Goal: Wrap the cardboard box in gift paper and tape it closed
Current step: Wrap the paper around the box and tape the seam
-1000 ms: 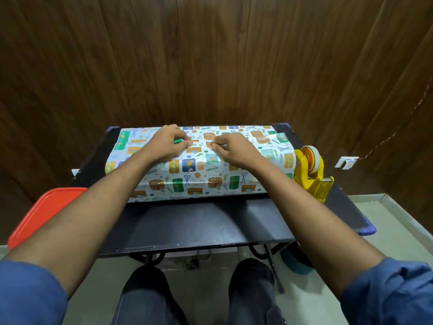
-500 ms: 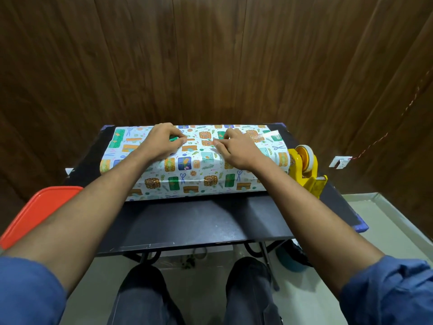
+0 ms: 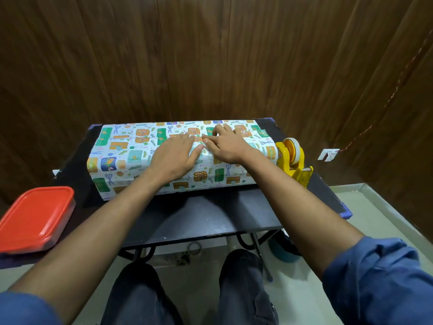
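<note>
1. Your wrapped box [image 3: 145, 158] lies across the far half of the table [image 3: 199, 216].
2. The tape dispenser [image 3: 294, 161] stands just right of it.
3. A lidded container [image 3: 35, 218] sits at your near left.
4. Both your hands, left hand [image 3: 173, 156] and right hand [image 3: 226, 144], rest atop the box.

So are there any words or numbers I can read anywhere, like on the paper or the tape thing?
None can be read.
Gift paper on the box: only pictures of presents, scissors and leaves, no words.
Yellow tape dispenser: no label shows.
Red lid of the container: plain, nothing printed.
White wall plate: too small and blurred to tell.
</note>
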